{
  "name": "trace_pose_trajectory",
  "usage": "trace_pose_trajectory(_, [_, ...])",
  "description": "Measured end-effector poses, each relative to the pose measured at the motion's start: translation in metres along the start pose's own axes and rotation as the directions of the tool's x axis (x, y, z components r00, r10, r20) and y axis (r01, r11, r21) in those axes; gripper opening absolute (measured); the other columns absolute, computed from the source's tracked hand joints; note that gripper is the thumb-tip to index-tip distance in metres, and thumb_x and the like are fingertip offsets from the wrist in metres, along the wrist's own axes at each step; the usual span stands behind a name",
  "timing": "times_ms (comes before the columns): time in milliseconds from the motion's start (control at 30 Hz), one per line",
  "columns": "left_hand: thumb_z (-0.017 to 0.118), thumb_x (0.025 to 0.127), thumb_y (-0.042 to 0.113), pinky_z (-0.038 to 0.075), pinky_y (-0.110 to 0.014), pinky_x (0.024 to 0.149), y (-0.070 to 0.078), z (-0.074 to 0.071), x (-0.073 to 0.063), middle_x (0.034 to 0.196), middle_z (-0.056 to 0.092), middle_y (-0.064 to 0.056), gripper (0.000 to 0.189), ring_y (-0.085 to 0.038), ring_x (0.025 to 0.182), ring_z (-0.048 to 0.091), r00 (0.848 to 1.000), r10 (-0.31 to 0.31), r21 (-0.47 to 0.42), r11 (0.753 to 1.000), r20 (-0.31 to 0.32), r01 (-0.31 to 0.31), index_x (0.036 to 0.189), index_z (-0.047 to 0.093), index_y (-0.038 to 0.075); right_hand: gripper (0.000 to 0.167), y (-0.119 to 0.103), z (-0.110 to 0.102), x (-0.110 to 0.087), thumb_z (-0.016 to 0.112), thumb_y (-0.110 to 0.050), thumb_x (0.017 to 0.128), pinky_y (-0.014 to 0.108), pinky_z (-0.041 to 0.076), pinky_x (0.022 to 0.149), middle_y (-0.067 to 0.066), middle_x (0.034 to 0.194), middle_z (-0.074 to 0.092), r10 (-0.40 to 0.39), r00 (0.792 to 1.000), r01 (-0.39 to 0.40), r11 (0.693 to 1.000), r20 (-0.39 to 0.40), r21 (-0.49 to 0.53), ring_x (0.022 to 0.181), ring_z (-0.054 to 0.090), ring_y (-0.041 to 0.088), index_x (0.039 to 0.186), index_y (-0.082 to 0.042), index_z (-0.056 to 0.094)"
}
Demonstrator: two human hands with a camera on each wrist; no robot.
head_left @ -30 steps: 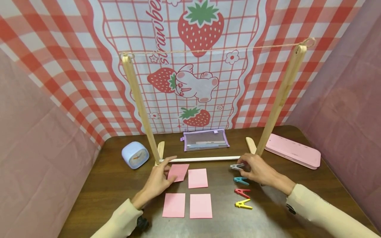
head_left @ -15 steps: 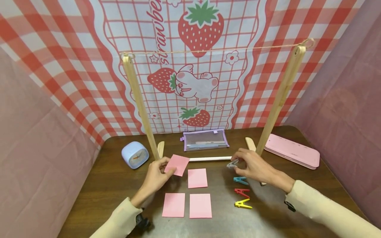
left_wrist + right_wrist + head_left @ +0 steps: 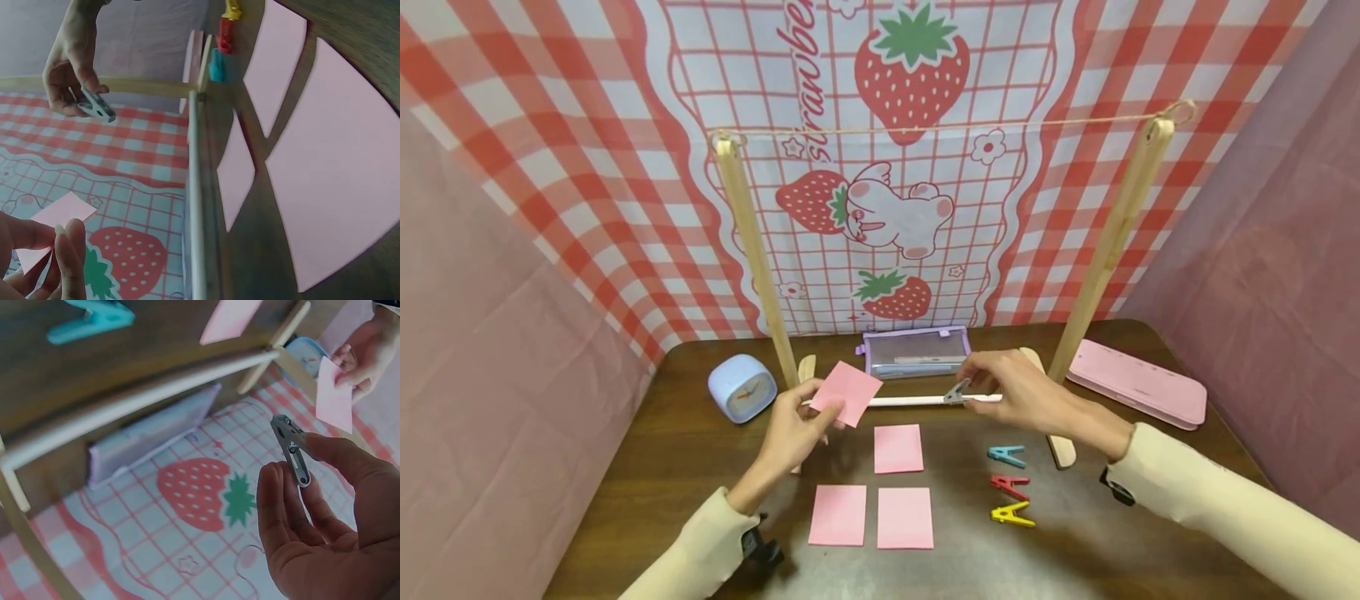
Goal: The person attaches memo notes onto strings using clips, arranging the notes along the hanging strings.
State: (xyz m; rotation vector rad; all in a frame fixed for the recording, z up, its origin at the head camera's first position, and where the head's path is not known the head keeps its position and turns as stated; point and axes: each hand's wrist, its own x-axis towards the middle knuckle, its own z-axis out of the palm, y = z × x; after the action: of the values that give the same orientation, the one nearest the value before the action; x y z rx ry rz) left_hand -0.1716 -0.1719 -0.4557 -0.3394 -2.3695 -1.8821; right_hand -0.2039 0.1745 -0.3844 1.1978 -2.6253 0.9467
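Note:
Between thumb and fingers my left hand [image 3: 792,429] pinches a pink sticky note [image 3: 850,392], raised above the table and tilted. My right hand [image 3: 1026,392] holds a grey clothespin [image 3: 290,447] by its handle end, also off the table. On the table lie more pink notes: one [image 3: 898,448] just below the hands and two nearer me, at left [image 3: 838,515] and right [image 3: 905,518]. A blue clothespin [image 3: 1006,455], a red clothespin [image 3: 1011,486] and a yellow clothespin [image 3: 1012,513] form a column to their right.
A wooden frame stands behind, with a left post [image 3: 752,250], a right post [image 3: 1108,250], a string [image 3: 940,128] across the top and a white bar [image 3: 910,401] low down. Around it are a blue clock [image 3: 742,389], a purple mesh pouch [image 3: 917,352] and a pink case [image 3: 1138,383].
My left hand has lifted the pink note up off the table. With the grey clothespin, my right hand has risen and moved left, away from the other clothespins.

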Motion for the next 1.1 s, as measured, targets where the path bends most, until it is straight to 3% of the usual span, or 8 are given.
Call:
trace_pose_trajectory(233, [0.068,0.098,0.002,0.065,-0.045,0.061,0.013,-0.001,0.004,0.11,0.07,-0.034,0.028,-0.009,0.073,0.075,1.0,-0.009,-0.092,0.996,0.006,0.009,0.122,0.065,-0.011,0.026,-0.021,-0.016,0.021,0.085,-0.011,0.085,0.024,0.063,0.07,0.004,0.096,0.076,-0.022,1.0,0.022,0.999,-0.004,-0.042,0.085,0.073,0.014,0.108,-0.006,0.074])
trace_pose_trajectory(333, [0.07,0.098,0.002,0.066,-0.041,0.066,0.017,-0.001,0.006,0.108,0.072,-0.032,0.029,-0.01,0.078,0.075,1.0,-0.022,-0.126,0.992,-0.007,0.02,0.123,0.065,-0.011,0.028,-0.03,-0.023,0.03,0.085,-0.014,0.086,0.026,0.064,0.068,0.004,0.095,0.076,-0.04,0.999,0.04,0.998,-0.009,-0.044,0.085,0.073,0.014,0.109,-0.006,0.073])
trace_pose_trajectory(500, [0.072,0.095,0.0,0.067,-0.036,0.07,0.023,0.001,0.009,0.1,0.077,-0.022,0.03,-0.011,0.079,0.076,0.998,-0.036,-0.196,0.98,-0.049,0.026,0.12,0.064,-0.013,0.03,-0.044,-0.034,0.045,0.087,-0.013,0.084,0.029,0.064,0.07,0.005,0.095,0.077,-0.057,0.998,0.056,0.998,-0.032,-0.037,0.085,0.074,0.015,0.107,-0.005,0.07])
trace_pose_trajectory(667, [0.072,0.096,0.003,0.066,-0.031,0.069,0.031,0.001,0.012,0.091,0.08,-0.004,0.027,-0.011,0.077,0.077,0.997,-0.051,-0.253,0.967,-0.066,0.033,0.118,0.064,-0.011,0.029,-0.061,-0.047,0.059,0.087,-0.016,0.085,0.03,0.065,0.076,0.003,0.099,0.078,-0.06,0.997,0.059,0.998,-0.04,-0.03,0.09,0.076,0.015,0.107,-0.007,0.072])
trace_pose_trajectory(800, [0.069,0.098,0.004,0.064,-0.028,0.068,0.04,0.001,0.017,0.088,0.079,0.006,0.024,-0.011,0.077,0.076,0.995,-0.089,-0.329,0.942,-0.053,0.067,0.119,0.063,-0.007,0.031,-0.074,-0.058,0.071,0.086,-0.02,0.087,0.035,0.066,0.085,0.003,0.105,0.078,-0.056,0.997,0.056,0.998,-0.053,-0.012,0.095,0.077,0.017,0.112,-0.008,0.071])
trace_pose_trajectory(967, [0.068,0.099,0.005,0.063,-0.027,0.068,0.052,0.002,0.024,0.091,0.077,0.007,0.019,-0.012,0.081,0.073,0.992,-0.116,-0.415,0.906,-0.056,0.083,0.117,0.066,0.001,0.031,-0.087,-0.071,0.086,0.083,-0.02,0.091,0.036,0.065,0.087,0.003,0.104,0.079,-0.065,0.993,0.066,0.998,-0.1,0.014,0.093,0.076,0.015,0.116,-0.008,0.072])
trace_pose_trajectory(1100, [0.067,0.1,0.005,0.062,-0.025,0.069,0.061,0.003,0.031,0.095,0.074,0.005,0.014,-0.01,0.083,0.069,0.992,-0.101,-0.461,0.886,-0.071,0.057,0.113,0.067,0.007,0.03,-0.099,-0.083,0.1,0.081,-0.02,0.092,0.033,0.064,0.088,0.003,0.105,0.079,-0.078,0.986,0.082,0.996,-0.144,0.026,0.093,0.076,0.013,0.117,-0.008,0.071])
